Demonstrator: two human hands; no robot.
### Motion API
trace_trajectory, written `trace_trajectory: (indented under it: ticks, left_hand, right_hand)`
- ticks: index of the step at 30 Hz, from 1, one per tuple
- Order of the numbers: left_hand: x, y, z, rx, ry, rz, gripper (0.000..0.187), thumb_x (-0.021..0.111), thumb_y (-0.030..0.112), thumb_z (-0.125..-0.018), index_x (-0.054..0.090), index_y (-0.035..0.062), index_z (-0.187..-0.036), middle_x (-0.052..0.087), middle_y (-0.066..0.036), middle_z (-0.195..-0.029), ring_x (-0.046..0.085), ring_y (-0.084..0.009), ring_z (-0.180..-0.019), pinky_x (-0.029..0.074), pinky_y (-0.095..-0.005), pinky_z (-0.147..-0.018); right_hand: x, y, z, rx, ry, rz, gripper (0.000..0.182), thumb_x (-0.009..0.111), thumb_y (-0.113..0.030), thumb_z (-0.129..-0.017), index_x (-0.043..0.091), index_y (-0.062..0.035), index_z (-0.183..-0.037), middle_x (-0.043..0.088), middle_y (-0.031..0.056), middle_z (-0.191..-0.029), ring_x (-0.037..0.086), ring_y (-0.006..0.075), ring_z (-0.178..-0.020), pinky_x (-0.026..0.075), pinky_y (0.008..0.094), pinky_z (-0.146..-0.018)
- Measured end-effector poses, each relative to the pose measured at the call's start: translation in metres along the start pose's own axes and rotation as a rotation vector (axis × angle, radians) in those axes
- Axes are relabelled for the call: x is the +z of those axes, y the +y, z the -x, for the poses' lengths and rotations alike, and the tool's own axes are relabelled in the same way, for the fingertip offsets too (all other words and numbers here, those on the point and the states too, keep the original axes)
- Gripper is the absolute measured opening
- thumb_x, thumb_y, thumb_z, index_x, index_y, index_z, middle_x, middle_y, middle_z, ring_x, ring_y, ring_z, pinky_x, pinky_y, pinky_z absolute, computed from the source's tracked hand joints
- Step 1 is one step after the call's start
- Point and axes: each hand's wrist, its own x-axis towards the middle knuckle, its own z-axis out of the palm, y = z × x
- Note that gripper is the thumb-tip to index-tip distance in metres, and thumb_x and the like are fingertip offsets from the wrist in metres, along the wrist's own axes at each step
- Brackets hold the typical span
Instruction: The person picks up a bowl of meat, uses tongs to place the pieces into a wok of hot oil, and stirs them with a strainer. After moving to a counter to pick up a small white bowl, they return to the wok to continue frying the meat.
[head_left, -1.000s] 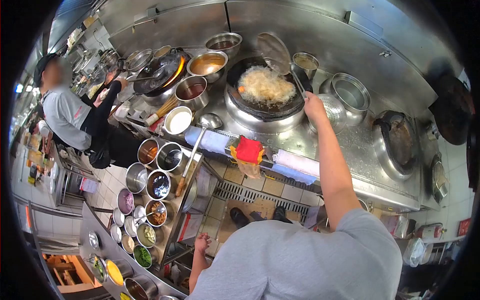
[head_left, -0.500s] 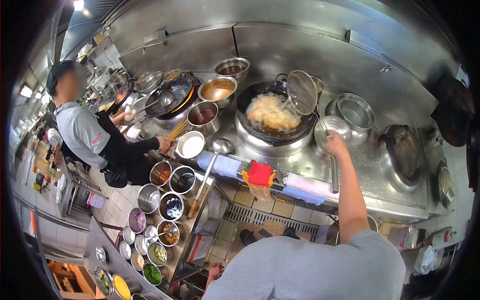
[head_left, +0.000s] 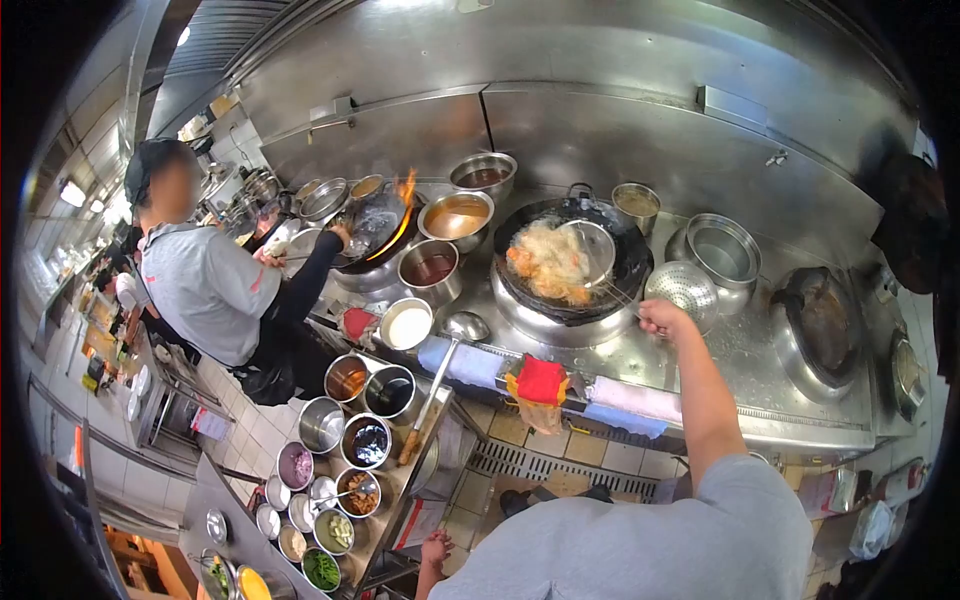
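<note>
My right hand (head_left: 660, 318) is closed round the thin handle of a wire mesh strainer (head_left: 597, 250). The strainer's round head lies in the black wok (head_left: 640, 262), against pale, frothy frying food (head_left: 548, 258) with orange patches. Just beyond my right hand, a perforated skimmer (head_left: 684, 288) rests on the steel counter by a pot. Low beside my body hangs my left hand (head_left: 436, 548), its fingers loosely curled with nothing visible in them; it is near the side table with the ingredient pots.
A co-worker (head_left: 205, 290) stands left at another wok (head_left: 375, 225) with flames at its rim. Bowls of liquid, including an orange one (head_left: 456, 215), sit between the woks. A ladle (head_left: 466, 327) bridges counter and side table. A red cloth (head_left: 541, 380) lies at the front edge.
My right hand has gone from the perforated skimmer to the mesh strainer's handle. The strainer has come down from the wok's rim into the food. Flames have risen at the co-worker's wok.
</note>
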Motion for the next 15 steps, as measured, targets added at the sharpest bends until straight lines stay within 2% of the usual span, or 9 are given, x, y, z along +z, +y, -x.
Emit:
trace_trajectory:
  ticks: [1,3,5,6,8,9,11,12,15]
  left_hand:
    - [0.003,0.000,0.008,0.000,0.003,0.006,0.025,0.054,0.029,-0.087,0.051,0.0130,-0.106,0.059,-0.001,-0.086,0.060,-0.0164,-0.070,0.042,-0.0324,-0.055]
    - [0.011,0.001,0.036,0.016,0.033,-0.260,0.022,0.052,0.026,-0.087,0.051,0.0128,-0.105,0.058,-0.001,-0.085,0.059,-0.0162,-0.069,0.042,-0.0328,-0.056]
    - [0.006,-0.010,0.042,0.083,-0.026,-0.500,0.019,0.047,0.022,-0.087,0.051,0.0127,-0.104,0.060,-0.004,-0.087,0.060,-0.0191,-0.076,0.043,-0.0344,-0.059]
    - [-0.003,-0.035,0.021,0.068,-0.074,-0.421,0.023,0.047,0.021,-0.087,0.050,0.0126,-0.108,0.060,-0.006,-0.092,0.060,-0.0223,-0.081,0.045,-0.0360,-0.064]
    - [-0.017,-0.058,-0.009,0.052,-0.159,-0.265,0.030,0.046,0.018,-0.086,0.049,0.0123,-0.116,0.059,-0.010,-0.103,0.059,-0.0285,-0.091,0.047,-0.0390,-0.073]
    - [-0.013,-0.044,0.001,0.059,-0.157,-0.263,0.030,0.046,0.018,-0.086,0.049,0.0123,-0.116,0.059,-0.010,-0.103,0.059,-0.0285,-0.091,0.047,-0.0390,-0.073]
    - [0.003,-0.019,0.032,-0.045,-0.037,-0.281,0.035,0.046,0.021,-0.086,0.047,0.0132,-0.120,0.058,-0.010,-0.108,0.059,-0.0284,-0.092,0.046,-0.0417,-0.078]
    - [0.014,-0.005,0.048,-0.083,-0.001,-0.286,0.036,0.046,0.022,-0.086,0.047,0.0135,-0.121,0.057,-0.010,-0.110,0.059,-0.0283,-0.092,0.046,-0.0426,-0.080]
    - [0.015,0.008,0.040,-0.047,-0.088,-0.417,0.027,0.045,0.025,-0.086,0.050,0.0149,-0.111,0.059,-0.007,-0.104,0.060,-0.0259,-0.088,0.044,-0.0463,-0.075]
  right_hand:
    - [-0.003,0.000,-0.003,0.024,-0.031,-0.042,0.006,0.045,-0.011,-0.090,0.048,-0.0067,-0.088,0.052,0.0032,-0.063,0.040,0.0063,-0.038,0.027,0.0212,-0.031]
    - [0.007,0.010,-0.006,0.065,-0.052,-0.083,0.005,0.046,-0.011,-0.090,0.048,-0.0072,-0.092,0.051,0.0030,-0.063,0.039,0.0056,-0.038,0.026,0.0203,-0.031]
    - [0.043,0.014,-0.010,0.077,-0.116,-0.301,0.014,0.046,-0.012,-0.091,0.047,-0.0085,-0.105,0.050,0.0016,-0.063,0.036,0.0041,-0.037,0.024,0.0187,-0.031]
    - [0.042,0.015,-0.005,0.078,-0.113,-0.301,0.014,0.046,-0.012,-0.091,0.047,-0.0085,-0.105,0.050,0.0016,-0.063,0.036,0.0041,-0.037,0.024,0.0187,-0.031]
    - [0.044,0.015,0.000,0.076,-0.165,-0.434,0.026,0.047,-0.012,-0.091,0.041,-0.0119,-0.116,0.051,0.0009,-0.065,0.037,0.0035,-0.038,0.024,0.0182,-0.031]
    - [0.044,0.014,0.002,0.068,-0.167,-0.435,0.026,0.047,-0.012,-0.091,0.041,-0.0119,-0.116,0.051,0.0009,-0.065,0.037,0.0035,-0.038,0.024,0.0182,-0.031]
    - [0.034,0.015,0.007,0.057,-0.145,-0.445,0.023,0.048,-0.013,-0.090,0.042,-0.0119,-0.112,0.050,0.0003,-0.064,0.037,0.0034,-0.039,0.024,0.0180,-0.032]
    - [0.046,0.016,0.002,0.074,-0.137,-0.469,0.026,0.049,-0.013,-0.090,0.041,-0.0124,-0.115,0.050,0.0002,-0.064,0.039,0.0039,-0.040,0.024,0.0182,-0.033]
    - [0.078,0.015,-0.002,0.046,-0.205,-0.553,0.028,0.047,-0.013,-0.090,0.039,-0.0132,-0.117,0.048,0.0009,-0.062,0.036,0.0057,-0.040,0.023,0.0192,-0.034]
